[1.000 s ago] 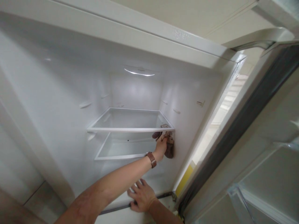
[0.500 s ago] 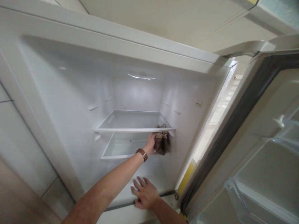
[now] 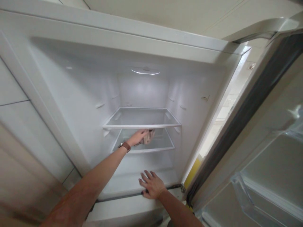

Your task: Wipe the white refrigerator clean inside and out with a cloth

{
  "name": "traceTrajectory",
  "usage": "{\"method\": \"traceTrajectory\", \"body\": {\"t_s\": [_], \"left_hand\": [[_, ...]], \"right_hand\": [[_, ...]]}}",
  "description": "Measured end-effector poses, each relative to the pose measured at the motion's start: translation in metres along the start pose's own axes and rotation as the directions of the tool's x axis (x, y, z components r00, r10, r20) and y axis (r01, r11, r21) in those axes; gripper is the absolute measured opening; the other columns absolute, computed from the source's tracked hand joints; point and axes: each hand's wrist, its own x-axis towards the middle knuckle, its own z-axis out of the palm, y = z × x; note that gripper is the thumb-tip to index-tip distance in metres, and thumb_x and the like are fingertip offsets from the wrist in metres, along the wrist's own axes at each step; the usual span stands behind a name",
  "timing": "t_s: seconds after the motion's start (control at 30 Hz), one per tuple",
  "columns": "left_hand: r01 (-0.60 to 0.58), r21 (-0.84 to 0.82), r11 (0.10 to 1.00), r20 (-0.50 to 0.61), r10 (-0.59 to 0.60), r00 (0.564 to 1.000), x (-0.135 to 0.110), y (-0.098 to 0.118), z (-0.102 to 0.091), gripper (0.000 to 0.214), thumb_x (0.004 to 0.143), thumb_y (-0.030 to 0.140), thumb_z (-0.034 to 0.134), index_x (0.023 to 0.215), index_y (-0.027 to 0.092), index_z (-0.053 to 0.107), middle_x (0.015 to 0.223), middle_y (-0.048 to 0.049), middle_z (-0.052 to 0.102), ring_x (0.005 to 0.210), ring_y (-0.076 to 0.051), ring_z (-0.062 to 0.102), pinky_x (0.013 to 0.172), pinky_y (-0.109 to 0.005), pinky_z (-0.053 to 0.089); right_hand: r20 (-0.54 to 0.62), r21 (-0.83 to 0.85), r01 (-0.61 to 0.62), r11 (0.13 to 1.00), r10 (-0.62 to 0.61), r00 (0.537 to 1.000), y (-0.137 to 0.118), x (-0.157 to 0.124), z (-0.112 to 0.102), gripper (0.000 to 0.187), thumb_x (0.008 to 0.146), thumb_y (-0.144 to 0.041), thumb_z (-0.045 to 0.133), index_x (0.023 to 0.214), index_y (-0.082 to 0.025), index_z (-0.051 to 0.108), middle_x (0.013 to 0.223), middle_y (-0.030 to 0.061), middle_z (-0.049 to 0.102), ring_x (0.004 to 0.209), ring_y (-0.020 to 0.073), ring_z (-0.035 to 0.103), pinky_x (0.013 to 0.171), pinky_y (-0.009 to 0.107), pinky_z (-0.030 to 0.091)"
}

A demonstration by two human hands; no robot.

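My left hand (image 3: 138, 137), with a brown-strapped watch (image 3: 126, 146) at the wrist, is closed on a crumpled brownish cloth (image 3: 149, 137). It reaches in between the upper glass shelf (image 3: 142, 126) and the lower glass shelf (image 3: 163, 146) of a white refrigerator (image 3: 196, 85). Part of the cloth lies behind the upper shelf's front edge. Whether it touches the lower shelf I cannot tell. My right hand (image 3: 153, 185) rests palm down, fingers spread, at the front of the refrigerator's floor (image 3: 118, 186), holding nothing.
The refrigerator door (image 3: 267, 142) stands open on the right, with clear plastic door racks (image 3: 246, 195) and a dark seal (image 3: 236, 126). A lamp (image 3: 145, 72) glows under the ceiling inside. White tiles (image 3: 14, 85) line the left side.
My left hand has carried the cloth from the right end of the shelves leftward to the middle. My right hand stays on the floor of the refrigerator. The view has shifted slightly.
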Motion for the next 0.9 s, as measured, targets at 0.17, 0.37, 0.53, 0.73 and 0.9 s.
{"method": "traceTrajectory", "body": {"t_s": [0.17,0.37,0.53,0.73,0.9], "left_hand": [[-0.199,0.486,0.851,0.299,0.052,0.953,-0.028,-0.011,0.016,0.032,0.087,0.043,0.078,0.116,0.03,0.077,0.146,-0.0075,0.065,0.15,-0.035,0.043,0.124,-0.059,0.035],[-0.372,0.797,0.475,0.365,0.112,0.924,-0.049,0.009,0.027,0.043,0.095,0.039,0.066,0.137,0.028,0.067,0.156,-0.0098,0.055,0.15,-0.04,0.04,0.121,-0.064,0.037],[-0.496,0.679,0.542,0.314,0.396,0.863,-0.157,-0.008,0.025,0.031,0.097,0.021,0.052,0.124,0.022,0.068,0.126,-0.0118,0.069,0.123,-0.029,0.061,0.111,-0.049,0.049],[-0.322,0.72,0.615,0.313,0.127,0.941,-0.269,-0.087,-0.025,0.032,0.094,0.02,0.052,0.122,0.023,0.068,0.12,-0.0101,0.072,0.114,-0.027,0.067,0.102,-0.048,0.057],[-0.084,0.797,0.599,0.092,0.017,0.996,-0.264,-0.14,-0.051,0.042,0.099,0.023,0.044,0.136,0.025,0.064,0.14,-0.0083,0.068,0.133,-0.027,0.062,0.116,-0.05,0.052]], "right_hand": [[0.004,0.017,-0.006,1.0,0.006,1.0,0.001,0.001,0.005,0.068,0.103,-0.054,0.046,0.163,-0.024,0.037,0.171,0.0146,0.034,0.158,0.0381,0.028,0.12,0.062,0.033],[-0.002,0.043,-0.02,0.999,0.02,1.0,-0.001,0.001,0.003,0.067,0.102,-0.052,0.048,0.162,-0.025,0.039,0.17,0.0142,0.036,0.158,0.0387,0.028,0.121,0.062,0.032],[-0.021,0.07,-0.032,0.997,0.033,0.999,-0.002,0.001,0.004,0.064,0.1,-0.051,0.052,0.159,-0.027,0.044,0.166,0.0138,0.042,0.155,0.0388,0.033,0.121,0.062,0.032],[-0.03,0.098,-0.04,0.994,0.044,0.999,-0.001,0.0,0.003,0.069,0.097,-0.053,0.055,0.16,-0.027,0.044,0.169,0.0139,0.039,0.156,0.0388,0.031,0.121,0.061,0.031],[-0.011,0.094,-0.041,0.995,0.043,0.999,0.0,0.0,0.0,0.07,0.097,-0.053,0.054,0.162,-0.028,0.042,0.17,0.0131,0.037,0.157,0.0388,0.031,0.121,0.061,0.029]]}}
